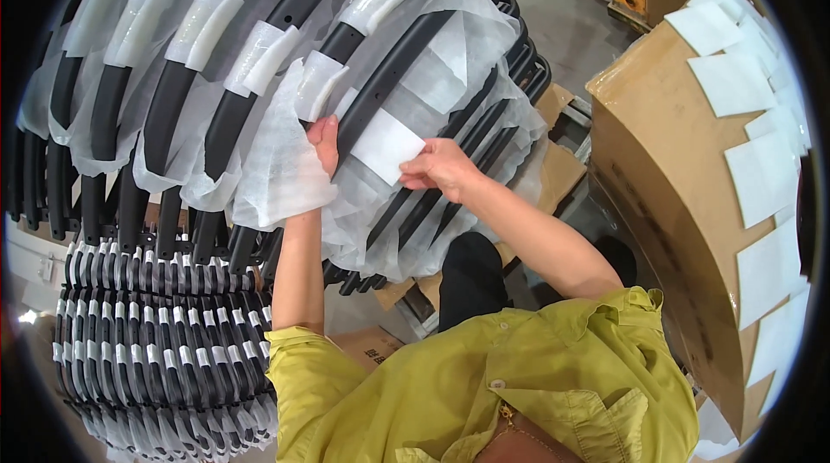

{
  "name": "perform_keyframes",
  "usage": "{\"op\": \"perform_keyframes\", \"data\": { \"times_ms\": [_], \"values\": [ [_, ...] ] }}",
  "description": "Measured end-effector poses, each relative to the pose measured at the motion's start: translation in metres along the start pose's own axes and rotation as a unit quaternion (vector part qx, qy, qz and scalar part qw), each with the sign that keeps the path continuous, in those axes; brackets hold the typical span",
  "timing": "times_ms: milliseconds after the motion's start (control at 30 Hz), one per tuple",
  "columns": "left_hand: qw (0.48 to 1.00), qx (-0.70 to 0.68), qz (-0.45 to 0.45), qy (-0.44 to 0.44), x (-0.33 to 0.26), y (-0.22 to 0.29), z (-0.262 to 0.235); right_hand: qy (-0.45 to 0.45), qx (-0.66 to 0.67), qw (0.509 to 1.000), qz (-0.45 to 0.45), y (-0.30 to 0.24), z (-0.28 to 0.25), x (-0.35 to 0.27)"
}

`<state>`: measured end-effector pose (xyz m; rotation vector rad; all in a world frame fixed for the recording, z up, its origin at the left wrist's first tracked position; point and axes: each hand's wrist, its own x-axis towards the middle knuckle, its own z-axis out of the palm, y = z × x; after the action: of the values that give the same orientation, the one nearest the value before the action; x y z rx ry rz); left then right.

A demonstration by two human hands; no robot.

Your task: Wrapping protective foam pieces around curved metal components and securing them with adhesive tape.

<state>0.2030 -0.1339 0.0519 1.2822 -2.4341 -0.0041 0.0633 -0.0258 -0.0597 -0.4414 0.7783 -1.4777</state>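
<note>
My left hand (325,141) grips a curved black bar (391,81) from underneath, with thin white wrapping cloth (281,165) bunched against its palm. My right hand (441,167) pinches the edge of a small white rectangular foam pad (385,145) and holds it flat against that same bar. The bar lies on top of a stack of similar black curved bars, each wrapped in white cloth with a white foam sleeve (204,24) around it.
A large cardboard box (670,178) stands at the right, with many white foam pads (761,173) stuck along its edge. Below left, rows of black bars with white bands (156,351) are stacked. Flattened cardboard (562,173) and grey floor lie behind.
</note>
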Motion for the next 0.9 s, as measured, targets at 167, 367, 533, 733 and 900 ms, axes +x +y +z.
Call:
{"op": "perform_keyframes", "data": {
  "times_ms": [167, 367, 533, 733, 900],
  "values": [
    [0.994, -0.082, 0.006, 0.072, -0.018, 0.021, 0.002, -0.016, -0.044, 0.998, 0.035, 0.010, -0.002, -0.007],
    [0.981, 0.028, 0.090, 0.168, -0.039, 0.035, 0.000, -0.080, -0.143, 0.986, -0.031, -0.020, 0.024, -0.006],
    [0.950, 0.067, 0.270, 0.143, -0.042, 0.027, -0.002, -0.090, -0.133, 0.987, -0.020, -0.030, 0.030, 0.017],
    [0.931, 0.081, 0.315, 0.167, -0.034, 0.030, 0.005, -0.080, -0.117, 0.988, -0.067, -0.016, 0.024, 0.010],
    [0.947, 0.078, 0.226, 0.214, -0.035, 0.025, 0.021, -0.052, -0.135, 0.986, -0.078, -0.043, 0.047, -0.003]
  ]
}}
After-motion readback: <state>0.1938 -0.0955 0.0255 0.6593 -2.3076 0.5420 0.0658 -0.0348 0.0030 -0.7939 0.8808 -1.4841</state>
